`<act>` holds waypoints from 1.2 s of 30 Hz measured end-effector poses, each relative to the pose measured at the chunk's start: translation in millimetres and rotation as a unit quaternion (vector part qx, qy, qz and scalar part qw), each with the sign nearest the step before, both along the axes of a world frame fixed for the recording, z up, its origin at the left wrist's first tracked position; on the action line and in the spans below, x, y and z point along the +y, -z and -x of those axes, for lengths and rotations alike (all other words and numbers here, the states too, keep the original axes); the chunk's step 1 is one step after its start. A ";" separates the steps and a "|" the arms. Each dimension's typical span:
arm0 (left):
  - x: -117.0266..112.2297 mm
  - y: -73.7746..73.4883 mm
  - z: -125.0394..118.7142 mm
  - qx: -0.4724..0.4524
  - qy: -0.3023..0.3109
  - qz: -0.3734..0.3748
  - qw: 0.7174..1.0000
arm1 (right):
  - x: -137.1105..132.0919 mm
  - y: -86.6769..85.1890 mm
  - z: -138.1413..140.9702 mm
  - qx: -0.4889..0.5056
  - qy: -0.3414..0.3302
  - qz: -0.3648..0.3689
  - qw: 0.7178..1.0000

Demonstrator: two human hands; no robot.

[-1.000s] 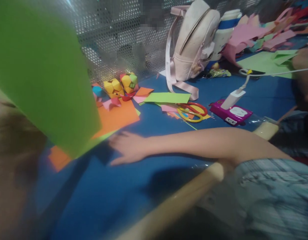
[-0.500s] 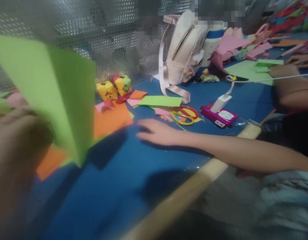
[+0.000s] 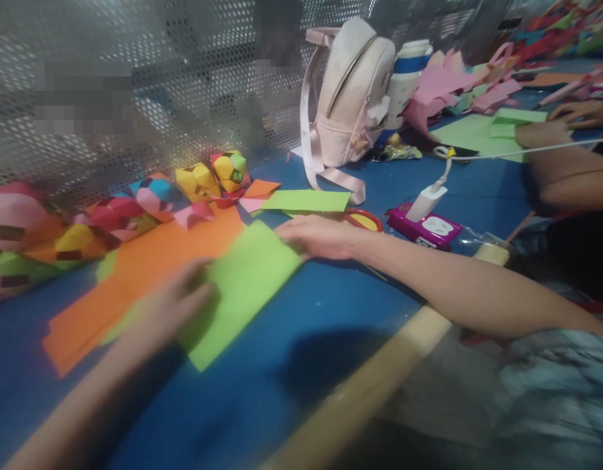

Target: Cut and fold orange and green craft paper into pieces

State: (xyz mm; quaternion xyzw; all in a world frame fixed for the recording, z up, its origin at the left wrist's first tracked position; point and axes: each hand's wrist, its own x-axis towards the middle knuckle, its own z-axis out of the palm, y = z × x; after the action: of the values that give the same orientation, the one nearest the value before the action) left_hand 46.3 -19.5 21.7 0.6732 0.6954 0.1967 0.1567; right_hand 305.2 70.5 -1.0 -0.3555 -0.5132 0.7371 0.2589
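Observation:
A light-green sheet of paper lies slanted low over the blue table, with both hands at it. My left hand, smeared by motion, is closed on the sheet's left edge. At the sheet's right corner, my right hand grips the paper, its fingertips partly hidden. Under and left of the green sheet lie orange paper sheets. Right behind my right hand are red-handled scissors, mostly covered. A folded green strip rests just beyond that hand.
Folded paper balls line the perforated metal panel at the back. A pale backpack and a bottle stand behind. A purple power strip with a white plug sits right. Another person's hands hold green paper at far right.
The green sheet, raised by my left hand at the left before, has come down and right onto the table. My right hand has moved slightly up and right and now meets its corner.

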 end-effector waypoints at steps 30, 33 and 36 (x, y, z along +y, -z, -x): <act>0.1 24.5 2.3 0.035 -0.031 -0.027 0.999 | -21.6 -8.2 5.0 -0.253 -0.022 -0.281 0.926; -0.1 23.9 -0.4 0.037 -0.029 -0.019 0.999 | -19.7 -22.0 -10.6 -0.323 -0.053 -0.406 0.853; -1.3 23.8 -1.6 0.044 -0.031 -0.004 0.999 | -23.1 -40.4 -31.8 -0.371 -0.043 -0.487 0.790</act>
State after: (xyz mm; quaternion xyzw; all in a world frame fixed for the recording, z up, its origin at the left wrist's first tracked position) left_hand 47.9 -20.8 -2.1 0.6599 0.7213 0.1746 0.1173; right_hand 337.0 47.4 39.4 -0.4059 -0.8753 0.2119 0.1555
